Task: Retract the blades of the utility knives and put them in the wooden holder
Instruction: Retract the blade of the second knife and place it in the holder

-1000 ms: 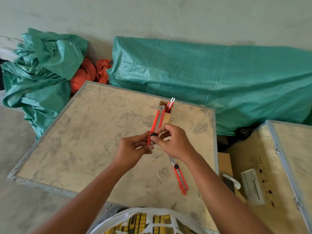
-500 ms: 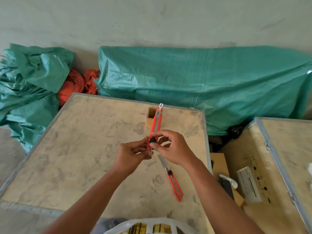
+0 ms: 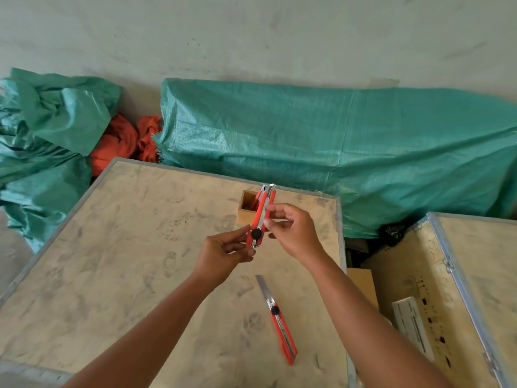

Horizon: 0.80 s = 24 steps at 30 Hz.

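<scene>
Pinching the lower end of a red utility knife (image 3: 260,217), the left hand (image 3: 223,254) is closing thumb and fingers just below its black slider knob (image 3: 256,234), while the right hand (image 3: 292,231) is gripping the body higher up from the three o'clock side. No blade is showing at its tip, which is pointing toward twelve o'clock, overlapping the wooden holder (image 3: 246,210). A second utility knife (image 3: 279,323) is lying on the crate lid (image 3: 112,261) at six o'clock, blade extended.
</scene>
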Available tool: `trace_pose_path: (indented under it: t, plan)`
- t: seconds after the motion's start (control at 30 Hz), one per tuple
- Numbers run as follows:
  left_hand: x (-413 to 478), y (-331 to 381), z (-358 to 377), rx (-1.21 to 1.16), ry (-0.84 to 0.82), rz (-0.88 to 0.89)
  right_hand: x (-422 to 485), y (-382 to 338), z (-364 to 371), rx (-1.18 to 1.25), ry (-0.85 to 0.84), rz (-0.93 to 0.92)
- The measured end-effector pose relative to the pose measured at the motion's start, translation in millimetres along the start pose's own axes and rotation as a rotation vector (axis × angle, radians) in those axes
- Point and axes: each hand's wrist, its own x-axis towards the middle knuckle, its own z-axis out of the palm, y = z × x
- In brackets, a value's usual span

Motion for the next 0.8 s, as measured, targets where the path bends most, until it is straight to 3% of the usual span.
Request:
trace_pose_path:
  t: [0.3, 0.43, 0.8]
  plan:
    - [132.5, -16.2, -11.0, 0.511, 0.118, 0.031, 112.2, 30.0, 19.1, -0.16, 0.158, -0.04]
    - [172.9, -31.0, -6.7, 0.66, 0.079, 0.002, 134.0, 53.9, 43.7, -0.219, 0.229, -0.066]
    - [197.1, -53.9, -1.9, 0.662, 0.014, -0.013, 143.8, 90.2, 76.6, -0.352, 0.172, -0.132]
